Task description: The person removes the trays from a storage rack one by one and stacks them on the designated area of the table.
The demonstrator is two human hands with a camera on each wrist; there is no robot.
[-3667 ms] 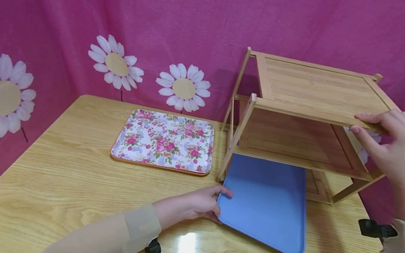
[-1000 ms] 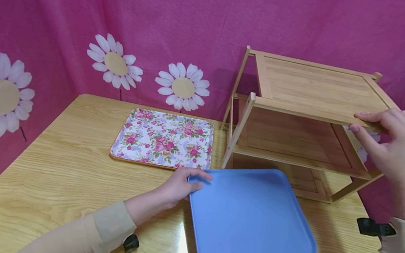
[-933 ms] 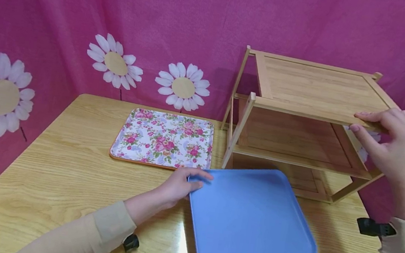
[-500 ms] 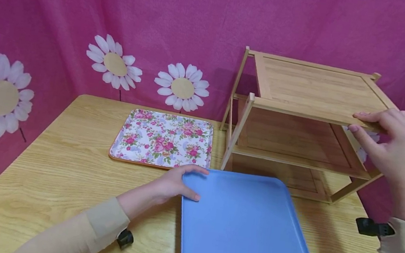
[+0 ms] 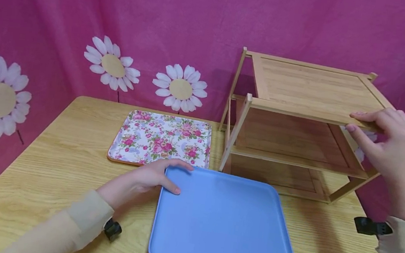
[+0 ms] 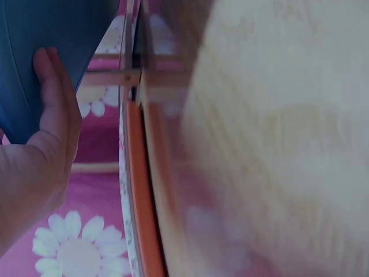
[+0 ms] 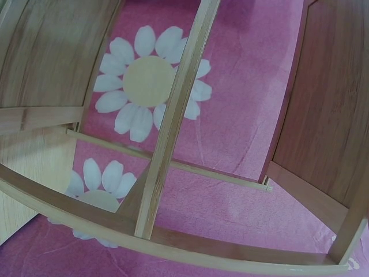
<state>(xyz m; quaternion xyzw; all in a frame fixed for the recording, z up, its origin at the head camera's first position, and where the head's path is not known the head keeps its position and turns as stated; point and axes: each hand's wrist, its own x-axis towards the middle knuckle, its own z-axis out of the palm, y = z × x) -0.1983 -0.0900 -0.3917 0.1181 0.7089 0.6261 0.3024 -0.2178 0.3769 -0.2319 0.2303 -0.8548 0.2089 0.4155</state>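
Observation:
My left hand (image 5: 148,174) grips a blue rectangular tray (image 5: 222,228) by its far left corner, with the thumb on the upper face. In the left wrist view that tray (image 6: 43,32) is raised off the table, and fingers (image 6: 55,95) lie against its underside. My right hand (image 5: 390,141) holds the front edge of the top shelf of a wooden three-level rack (image 5: 313,87), thumb below the edge. The right wrist view shows the rack's side bars (image 7: 167,138) but not the hand.
A floral tray (image 5: 164,138) lies on the wooden table (image 5: 50,162), left of the rack; an orange rim (image 6: 141,196) shows beneath its printed face. Behind the table hangs a pink cloth (image 5: 186,14) with large white daisies.
The blue tray has come out from under the rack's middle shelf, toward the front and left, and turned, with my left hand on it. My right hand keeps its place on the rack.

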